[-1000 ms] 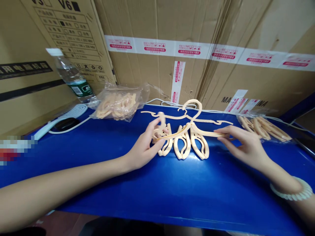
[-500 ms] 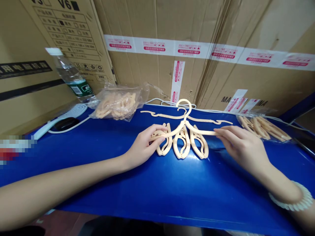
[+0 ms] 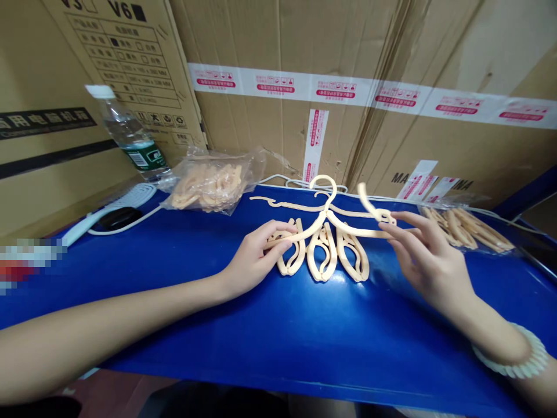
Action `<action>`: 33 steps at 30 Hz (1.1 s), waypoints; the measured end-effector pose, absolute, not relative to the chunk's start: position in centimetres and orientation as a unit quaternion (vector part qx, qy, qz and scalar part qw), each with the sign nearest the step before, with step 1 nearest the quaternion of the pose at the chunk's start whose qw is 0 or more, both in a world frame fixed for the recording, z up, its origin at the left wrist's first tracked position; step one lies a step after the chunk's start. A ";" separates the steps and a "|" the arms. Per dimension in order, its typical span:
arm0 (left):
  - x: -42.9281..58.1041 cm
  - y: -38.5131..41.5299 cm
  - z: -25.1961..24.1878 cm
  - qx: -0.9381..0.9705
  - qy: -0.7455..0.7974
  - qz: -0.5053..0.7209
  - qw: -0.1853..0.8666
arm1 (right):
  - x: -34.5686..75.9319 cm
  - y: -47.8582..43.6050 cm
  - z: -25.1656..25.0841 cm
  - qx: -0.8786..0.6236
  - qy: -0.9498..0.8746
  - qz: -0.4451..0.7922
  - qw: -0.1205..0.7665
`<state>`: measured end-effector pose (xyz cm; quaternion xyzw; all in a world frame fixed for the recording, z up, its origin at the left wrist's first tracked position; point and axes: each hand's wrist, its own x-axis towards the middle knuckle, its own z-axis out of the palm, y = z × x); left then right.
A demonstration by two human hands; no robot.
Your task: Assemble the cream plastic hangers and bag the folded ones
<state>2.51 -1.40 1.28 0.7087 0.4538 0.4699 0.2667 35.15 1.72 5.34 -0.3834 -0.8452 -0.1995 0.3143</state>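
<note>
A cream folding clothes hanger (image 3: 335, 219), hook upward, is spread between my two hands above the table. My left hand (image 3: 250, 258) is closed, pinching the end of its left arm between thumb and fingers. At the right arm's end, my right hand (image 3: 429, 255) is closed with its fingertips on a short notched segment (image 3: 369, 203) that sticks up and to the left. Below the hanger lie three folded hangers (image 3: 322, 258) in a row; the left one is partly hidden by my fingers. Behind it rests an unfolded hanger (image 3: 300, 206), its right end hidden.
A clear bag of hangers (image 3: 209, 184) sits back left, beside a water bottle (image 3: 134, 139) and a white handled object (image 3: 117, 203). Another bag of hangers (image 3: 470, 226) lies at the right. Cardboard boxes (image 3: 270, 35) stand behind the blue table (image 3: 304, 348); a white cable runs along them.
The notched end segment at the hanger's right has swung up and inward in my right hand's fingers. My left hand keeps its hold in the same place.
</note>
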 end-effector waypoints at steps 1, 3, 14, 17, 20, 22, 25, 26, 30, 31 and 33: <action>2.5 -1.4 1.3 0.707 0.452 0.473 0.269 | 35.0 1.7 5.3 -0.391 -0.842 -0.147 0.341; 2.6 -1.4 1.3 0.703 0.450 0.479 0.272 | 34.9 1.7 5.3 -0.403 -0.830 -0.040 0.382; 3.0 -1.1 1.4 0.587 0.413 0.568 0.403 | 35.7 3.2 5.7 -0.422 -0.771 0.200 0.433; 3.3 -1.2 1.5 0.573 0.391 0.565 0.448 | 35.0 2.6 5.7 -0.416 -0.750 0.268 0.438; 3.6 -1.5 1.5 0.579 0.387 0.545 0.467 | 33.8 1.8 5.4 -0.405 -0.685 0.383 0.469; 3.7 -1.6 1.6 0.584 0.386 0.534 0.474 | 33.0 1.3 5.2 -0.385 -0.649 0.437 0.489; 3.7 -1.6 1.6 0.592 0.377 0.525 0.482 | 32.1 0.7 5.1 -0.358 -0.660 0.458 0.476; 3.7 -1.6 1.6 0.594 0.375 0.523 0.483 | 31.9 0.5 5.1 -0.354 -0.679 0.453 0.457; 3.7 -1.6 1.3 0.602 0.377 0.512 0.483 | 31.4 -0.4 5.2 -0.349 -0.764 0.402 0.365; 3.7 -1.6 1.3 0.605 0.375 0.510 0.483 | 31.4 -0.6 5.3 -0.342 -0.782 0.388 0.348; 3.7 -1.6 1.2 0.610 0.366 0.511 0.483 | 31.4 -0.8 5.3 -0.322 -0.816 0.363 0.314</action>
